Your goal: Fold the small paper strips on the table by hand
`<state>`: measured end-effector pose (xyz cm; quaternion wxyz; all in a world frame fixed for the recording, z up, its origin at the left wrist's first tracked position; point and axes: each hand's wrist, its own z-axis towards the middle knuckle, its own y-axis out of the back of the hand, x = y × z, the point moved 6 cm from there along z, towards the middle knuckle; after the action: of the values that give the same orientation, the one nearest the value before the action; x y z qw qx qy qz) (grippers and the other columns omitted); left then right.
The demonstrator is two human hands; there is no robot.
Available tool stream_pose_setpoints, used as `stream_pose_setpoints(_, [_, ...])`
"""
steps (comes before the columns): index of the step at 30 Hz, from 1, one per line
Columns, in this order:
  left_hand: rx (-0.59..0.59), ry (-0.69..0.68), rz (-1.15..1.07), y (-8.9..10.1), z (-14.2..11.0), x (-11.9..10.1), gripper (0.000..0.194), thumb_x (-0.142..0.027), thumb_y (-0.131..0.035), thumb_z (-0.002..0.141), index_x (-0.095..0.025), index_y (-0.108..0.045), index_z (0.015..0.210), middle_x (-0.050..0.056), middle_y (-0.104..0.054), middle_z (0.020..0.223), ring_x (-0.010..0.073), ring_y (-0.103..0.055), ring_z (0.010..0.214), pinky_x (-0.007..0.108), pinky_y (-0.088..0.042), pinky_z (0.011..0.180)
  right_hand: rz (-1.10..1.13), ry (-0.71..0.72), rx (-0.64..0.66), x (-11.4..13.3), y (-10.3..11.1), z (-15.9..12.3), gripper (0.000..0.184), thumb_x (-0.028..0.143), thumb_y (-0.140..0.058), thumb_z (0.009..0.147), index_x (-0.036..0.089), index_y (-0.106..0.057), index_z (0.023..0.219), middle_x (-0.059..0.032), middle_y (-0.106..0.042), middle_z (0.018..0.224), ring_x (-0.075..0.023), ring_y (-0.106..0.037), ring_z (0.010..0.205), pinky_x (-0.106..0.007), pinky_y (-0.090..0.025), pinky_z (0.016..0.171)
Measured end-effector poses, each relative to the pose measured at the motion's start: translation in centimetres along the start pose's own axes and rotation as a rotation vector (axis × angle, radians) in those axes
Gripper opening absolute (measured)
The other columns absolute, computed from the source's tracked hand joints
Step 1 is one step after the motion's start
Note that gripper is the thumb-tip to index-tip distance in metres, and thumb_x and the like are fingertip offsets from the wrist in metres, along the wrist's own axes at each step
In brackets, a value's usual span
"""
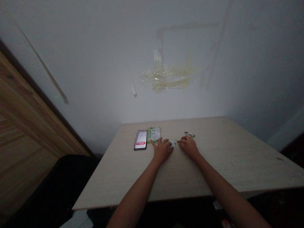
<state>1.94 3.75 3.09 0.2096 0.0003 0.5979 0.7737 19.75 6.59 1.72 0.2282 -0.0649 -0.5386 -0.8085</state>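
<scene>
- While a pale wooden panel point(21, 117) slants down the far left side, a black item point(68, 177) sits in shadow beside the table point(178, 177); its kind is too dark to tell.
- On the left part of the table lies a phone point(141, 141), its screen lit and partly blurred out.
- Just right of the phone is a green-and-white packet point(154, 133), lying flat, with print too small to read.
- The left hand point(162, 151) is spread palm down, its fingers apart, the outermost one at the near edge of the packet and the others at the left end of a small white-and-green piece point(174, 143).
- That piece lies on the table between the hands, partly covered by the left one.
- Behind it, the wall point(95, 63) carries a crumpled patch of clear and yellowed tape point(166, 77).
- The right hand point(190, 146) has its fingertips close together at the right end of the piece; whether they pinch it or only rest there, I cannot tell.
- Just beyond the right hand lies a small green-and-white scrap point(189, 134).
- Well apart, toward the table's right edge, is a thin dark mark point(280, 159), too unclear to name.
</scene>
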Motion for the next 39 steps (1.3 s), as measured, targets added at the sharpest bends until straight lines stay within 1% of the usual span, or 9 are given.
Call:
stream_pose_setpoints(3, [-0.029,-0.035,0.010,0.1,-0.1,-0.1,0.025,-0.048,-0.054,0.092,-0.037,-0.068,0.110,-0.001,-0.058,0.141,0.0328,-0.035,0.139,0.080,0.004,0.109,0.042,0.047,0.010,0.0,-0.1,0.1,0.020,0.027,-0.061,0.090,0.025,-0.078,0.099,-0.0075,-0.069,0.110,-0.0220,-0.057,0.105,-0.035,-0.043,0.095])
stream_pose_setpoints(8, [-0.061,-0.040,0.030,0.0,-0.2,-0.1,0.025,-0.047,-0.053,0.093,-0.037,-0.068,0.110,-0.001,-0.058,0.140,0.0324,-0.038,0.137,0.080,0.004,0.109,0.067,0.159,0.025,1.2,-0.1,-0.1,0.022,0.021,-0.057,0.091,0.020,-0.078,0.097,-0.0081,-0.071,0.104,-0.0195,-0.061,0.098,-0.033,-0.045,0.093])
stream_pose_setpoints(11, [-0.058,-0.033,0.034,0.0,-0.2,0.0,0.026,-0.048,-0.049,0.095,-0.038,-0.068,0.109,-0.002,-0.059,0.139,0.0314,-0.039,0.137,0.079,0.003,0.110,0.046,0.186,0.042,1.7,0.0,-0.2,0.023,0.019,-0.056,0.091,0.020,-0.077,0.099,-0.0082,-0.071,0.103,-0.0198,-0.061,0.099,-0.033,-0.045,0.093])
stream_pose_setpoints(14, [-0.050,-0.031,0.029,0.0,-0.2,0.1,0.026,-0.048,-0.050,0.094,-0.039,-0.068,0.111,-0.002,-0.058,0.140,0.0318,-0.038,0.137,0.079,0.002,0.110,0.055,0.216,0.062,2.1,0.1,-0.3,0.024,0.016,-0.054,0.090,0.019,-0.077,0.099,-0.0076,-0.072,0.101,-0.0198,-0.062,0.099,-0.034,-0.044,0.095])
stream_pose_setpoints(19, [-0.025,-0.015,0.024,-0.1,-0.2,0.3,0.027,-0.048,-0.052,0.093,-0.040,-0.067,0.114,-0.002,-0.058,0.141,0.0318,-0.038,0.137,0.078,0.002,0.111,0.119,0.248,0.042,2.4,0.1,-0.4,0.025,0.013,-0.053,0.090,0.015,-0.076,0.098,-0.0090,-0.072,0.100,-0.0194,-0.061,0.099,-0.031,-0.045,0.095])
stream_pose_setpoints(24, [-0.028,-0.015,0.012,-0.5,-0.1,0.4,0.026,-0.049,-0.054,0.093,-0.042,-0.067,0.114,-0.003,-0.059,0.140,0.0321,-0.037,0.138,0.080,0.004,0.109,0.072,0.261,0.085,2.6,-0.1,-0.5,0.027,0.014,-0.050,0.092,0.014,-0.075,0.100,-0.0106,-0.070,0.102,-0.0181,-0.061,0.098,-0.028,-0.047,0.092])
stream_pose_setpoints(28, [-0.046,-0.025,0.009,-0.4,-0.2,0.3,0.025,-0.048,-0.054,0.092,-0.042,-0.068,0.113,-0.003,-0.060,0.138,0.0337,-0.038,0.137,0.082,0.003,0.107,-0.036,0.275,0.106,3.0,0.3,-0.6,0.029,0.017,-0.048,0.095,0.016,-0.076,0.097,-0.0110,-0.069,0.102,-0.0192,-0.060,0.098,-0.029,-0.046,0.091])
stream_pose_setpoints(32, [-0.047,-0.035,0.012,-0.3,-0.3,0.2,0.026,-0.048,-0.052,0.093,-0.042,-0.067,0.114,-0.002,-0.061,0.137,0.0345,-0.038,0.136,0.083,0.002,0.106,-0.069,0.268,0.128,3.0,0.6,-0.6,0.028,0.019,-0.049,0.095,0.019,-0.076,0.098,-0.0103,-0.068,0.107,-0.0189,-0.060,0.102,-0.029,-0.046,0.092])
stream_pose_setpoints(39, [-0.042,-0.024,0.025,-0.3,-0.3,0.2,0.026,-0.047,-0.053,0.093,-0.041,-0.068,0.114,-0.002,-0.061,0.136,0.0337,-0.039,0.136,0.083,0.001,0.106,-0.068,0.202,0.189,2.6,0.7,-0.7,0.029,0.025,-0.049,0.095,0.022,-0.077,0.104,-0.0096,-0.065,0.120,-0.0201,-0.060,0.109,-0.029,-0.048,0.092])
